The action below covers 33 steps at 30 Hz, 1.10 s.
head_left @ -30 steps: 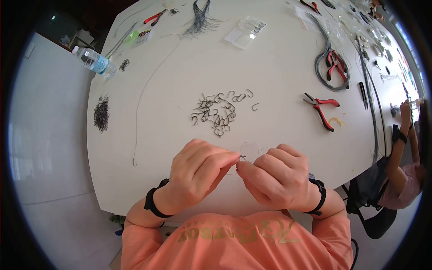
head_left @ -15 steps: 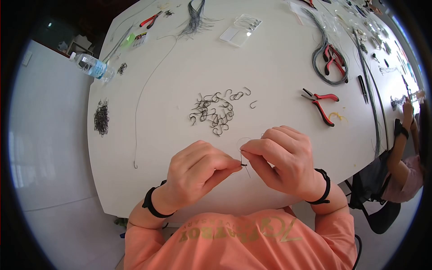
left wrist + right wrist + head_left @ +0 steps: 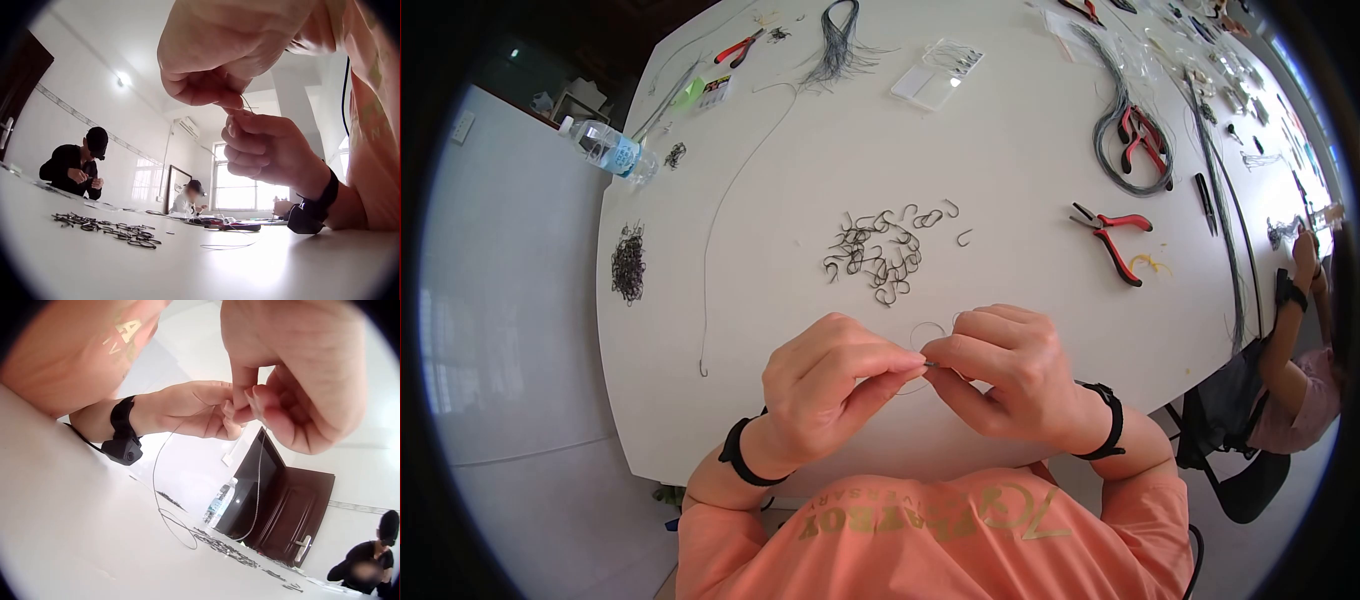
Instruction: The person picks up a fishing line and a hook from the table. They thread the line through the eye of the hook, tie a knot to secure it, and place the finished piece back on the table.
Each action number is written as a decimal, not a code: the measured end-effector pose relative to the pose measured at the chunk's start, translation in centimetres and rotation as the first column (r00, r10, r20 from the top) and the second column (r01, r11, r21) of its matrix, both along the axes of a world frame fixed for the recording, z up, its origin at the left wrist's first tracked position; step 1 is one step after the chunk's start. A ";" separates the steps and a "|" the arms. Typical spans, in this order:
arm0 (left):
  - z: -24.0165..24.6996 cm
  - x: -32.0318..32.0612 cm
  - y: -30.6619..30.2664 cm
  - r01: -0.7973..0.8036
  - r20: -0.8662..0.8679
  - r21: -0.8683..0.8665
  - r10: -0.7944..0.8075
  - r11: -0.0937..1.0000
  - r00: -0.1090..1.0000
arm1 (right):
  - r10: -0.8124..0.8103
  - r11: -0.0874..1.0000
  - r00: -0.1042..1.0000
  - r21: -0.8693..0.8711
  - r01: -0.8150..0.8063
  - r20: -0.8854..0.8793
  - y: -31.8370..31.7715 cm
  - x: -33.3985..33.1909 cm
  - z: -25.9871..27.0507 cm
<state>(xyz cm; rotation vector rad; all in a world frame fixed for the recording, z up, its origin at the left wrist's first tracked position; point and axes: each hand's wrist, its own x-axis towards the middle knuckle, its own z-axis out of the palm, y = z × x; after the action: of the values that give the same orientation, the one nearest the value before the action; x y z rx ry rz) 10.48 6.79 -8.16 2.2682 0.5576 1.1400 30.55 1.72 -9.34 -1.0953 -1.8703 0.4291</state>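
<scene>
Both hands meet at the fingertips over the near part of the white table. The left hand (image 3: 825, 385) pinches a small dark fish hook (image 3: 929, 365), mostly hidden between finger and thumb with only a short end showing. The right hand (image 3: 1015, 370) pinches thin fishing line right beside it. That line (image 3: 156, 481) hangs from the fingers in wide loops in the right wrist view. A short bit of line (image 3: 249, 103) pokes out between the fingertips in the left wrist view. Just beyond the hands lies a loose pile of fish hooks (image 3: 880, 258).
Red-handled pliers (image 3: 1115, 240) lie to the right, near a coil of grey line (image 3: 1103, 150) and a black pen-like tool (image 3: 1206, 205). A clear box (image 3: 940, 75) sits farther back. At left are a water bottle (image 3: 615, 152) and a dark hook heap (image 3: 628, 265). Other people sit around.
The right hand rose away from the left, drawing line up beside the dark hook, then came back down to it. The left hand kept its pinch and shifted slightly.
</scene>
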 end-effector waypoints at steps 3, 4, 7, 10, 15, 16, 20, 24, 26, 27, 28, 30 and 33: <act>0.3 -0.1 -0.3 -0.020 -0.051 -0.027 0.018 0.999 0.999 | 0.003 1.000 1.000 0.011 -0.003 -0.003 -0.1 -0.2 -0.3; 0.3 -0.2 -0.6 -0.033 -0.008 -0.217 0.032 0.976 0.999 | -0.001 1.000 1.000 0.017 0.002 -0.006 -0.1 -0.3 -0.4; 0.0 -0.2 -0.8 0.019 0.106 -0.524 0.044 0.852 0.993 | -0.010 1.000 1.000 0.017 0.010 -0.012 0.0 -0.2 -0.3; -0.1 0.0 -0.9 0.145 0.256 -0.665 0.042 0.733 0.966 | -0.003 0.999 1.000 0.041 0.003 0.008 -0.1 -0.4 -0.8; -0.3 -0.1 -1.1 0.239 0.366 -0.733 0.073 0.637 0.928 | 0.018 0.999 0.999 0.028 -0.019 0.034 -0.5 -1.5 -1.4; -0.3 -0.2 -1.1 0.266 0.388 -0.755 0.081 0.600 0.918 | 0.023 1.000 0.999 0.017 -0.024 0.032 -0.5 -1.6 -1.3; 0.7 -0.1 -1.1 0.231 0.329 -0.847 0.131 0.480 0.935 | 0.115 0.991 0.993 -0.074 -0.114 0.005 -0.6 -1.5 -1.3; 0.5 -0.2 -0.8 0.236 0.335 -0.861 0.151 0.451 0.930 | 0.156 0.977 0.987 -0.152 -0.147 0.047 -0.6 -1.1 -1.2; 0.2 -0.1 -0.6 0.223 0.386 -0.764 0.152 0.606 0.910 | 0.167 0.971 0.984 -0.183 -0.154 0.059 -0.7 -0.7 -1.1; 0.3 -0.2 -0.5 0.221 0.386 -0.763 0.154 0.608 0.909 | 0.175 0.962 0.978 -0.230 -0.144 0.118 -0.8 -0.5 -1.0; 0.7 -0.2 -0.3 0.167 0.337 -0.772 0.171 0.614 0.926 | 0.186 0.952 0.967 -0.275 -0.133 0.175 -0.9 -0.3 -1.0; 1.3 -0.6 -0.1 0.110 0.285 -0.779 0.192 0.617 0.939 | 0.197 0.935 0.956 -0.335 -0.116 0.219 -1.1 0.0 -1.1; 2.0 -1.0 0.0 0.108 0.217 -0.859 0.165 0.501 0.962 | 0.218 0.906 0.926 -0.416 -0.075 0.307 -1.4 0.4 -1.3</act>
<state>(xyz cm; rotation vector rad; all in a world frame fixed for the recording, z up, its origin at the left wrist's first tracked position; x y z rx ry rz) 9.48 6.83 -6.15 1.1815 0.8228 0.8508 30.92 0.33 -10.64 -1.3705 -2.2525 0.7747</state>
